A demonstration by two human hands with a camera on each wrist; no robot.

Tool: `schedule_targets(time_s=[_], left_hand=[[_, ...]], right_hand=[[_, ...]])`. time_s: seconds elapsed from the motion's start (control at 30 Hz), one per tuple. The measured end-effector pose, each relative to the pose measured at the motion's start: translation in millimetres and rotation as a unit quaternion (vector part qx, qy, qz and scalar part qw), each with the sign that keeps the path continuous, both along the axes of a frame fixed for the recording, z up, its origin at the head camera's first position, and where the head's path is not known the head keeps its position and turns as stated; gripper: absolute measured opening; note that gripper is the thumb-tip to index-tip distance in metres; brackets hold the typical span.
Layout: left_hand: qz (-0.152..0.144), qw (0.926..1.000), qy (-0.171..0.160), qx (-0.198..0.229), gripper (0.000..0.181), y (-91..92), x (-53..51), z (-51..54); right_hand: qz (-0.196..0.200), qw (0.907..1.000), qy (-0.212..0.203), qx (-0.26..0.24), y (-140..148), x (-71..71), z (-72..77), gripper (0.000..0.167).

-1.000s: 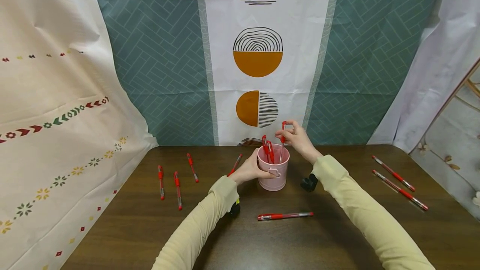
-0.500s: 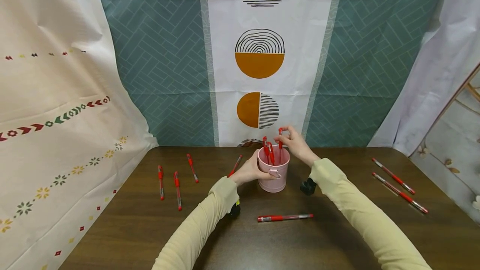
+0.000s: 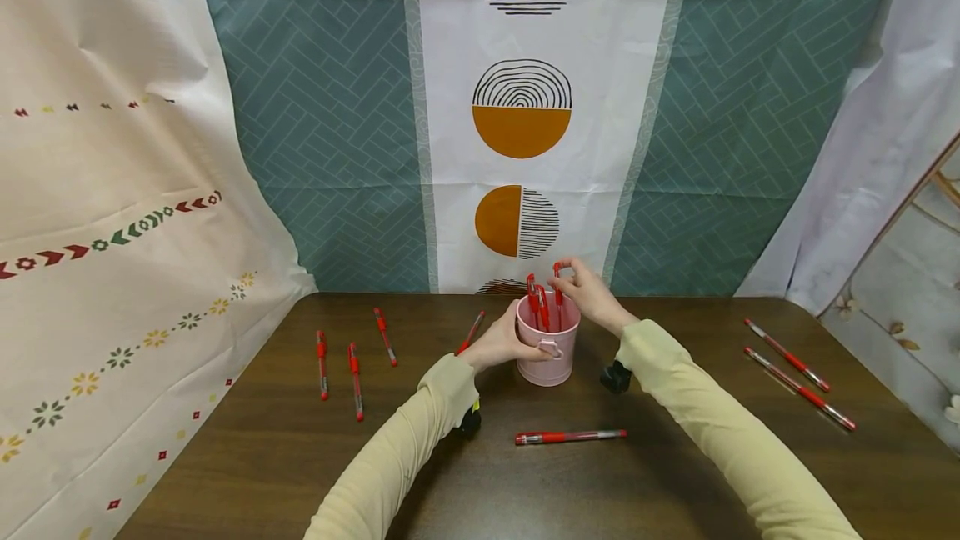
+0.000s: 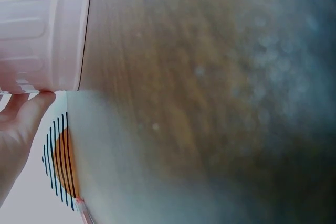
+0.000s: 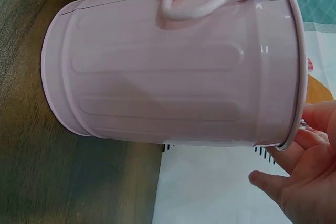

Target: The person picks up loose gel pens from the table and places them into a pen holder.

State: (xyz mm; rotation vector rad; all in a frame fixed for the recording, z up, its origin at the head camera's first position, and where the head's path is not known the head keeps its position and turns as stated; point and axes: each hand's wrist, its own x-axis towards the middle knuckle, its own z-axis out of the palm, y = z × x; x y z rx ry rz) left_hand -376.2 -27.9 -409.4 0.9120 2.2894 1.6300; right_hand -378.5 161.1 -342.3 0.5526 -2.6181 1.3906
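Observation:
A pink bucket point(image 3: 547, 359) stands upright near the table's back edge, with red pens point(image 3: 542, 307) leaning inside it. My left hand point(image 3: 501, 341) grips the bucket's left side, its thumb across the front by the small handle point(image 3: 551, 347). Above the right part of the rim, my right hand point(image 3: 588, 294) pinches the top of an upright red pen point(image 3: 557, 275), whose lower part is inside the bucket. In the right wrist view the bucket point(image 5: 157, 66) hides most of that pen, and the right hand point(image 5: 304, 166) is at the rim.
Several red pens lie on the dark table point(image 3: 300, 473): a group at the left point(image 3: 356, 382), one behind the left hand point(image 3: 471, 332), one in front of the bucket point(image 3: 571, 437) and two at the right point(image 3: 799, 388). A patterned cloth point(image 3: 360, 148) hangs behind.
My right hand has moved down and slightly left, lowering the pen deeper into the bucket. The left hand keeps its grip on the bucket.

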Motion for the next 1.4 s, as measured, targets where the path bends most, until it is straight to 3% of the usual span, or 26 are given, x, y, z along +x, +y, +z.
schedule_targets(time_s=[0.1, 0.4, 0.63, 0.83, 0.97, 1.2, 1.4], left_hand=[[0.007, 1.0, 0.005, -0.001, 0.084, 2.2, -5.6, -8.2], [0.028, 0.9989, 0.027, -0.025, 0.097, 4.7, -6.0, -7.2], [0.024, 0.9991, 0.027, -0.025, 0.092, 3.6, -5.4, -8.5], [0.019, 0.9995, 0.018, -0.02, 0.087, 3.2, -4.9, -10.0], [0.016, 0.9997, 0.012, -0.017, 0.09, 2.2, -2.6, -5.4], [-0.001, 0.9999, -0.013, 0.006, 0.083, -2.2, 11.6, 14.1], [0.011, 0.9999, 0.0, -0.001, 0.085, -1.5, -0.2, -1.5]], right_hand=[[-0.004, 0.9999, -0.002, 0.014, 0, 0.7, -2.0, 0.03], [-0.004, 0.9985, -0.024, 0.049, -1, 2.8, -0.5, 0.035], [-0.001, 0.9977, -0.012, 0.067, -4, 3.8, -2.2, 0.024], [-0.003, 0.9968, -0.024, 0.076, -4, 4.9, -2.7, 0.026], [0.003, 0.9973, -0.027, 0.068, -2, 5.9, -0.7, 0.03], [0.008, 0.9983, -0.03, 0.05, 5, 6.5, 0.5, 0.036], [0.004, 0.9975, -0.013, 0.069, 18, 8.7, -0.6, 0.041]])
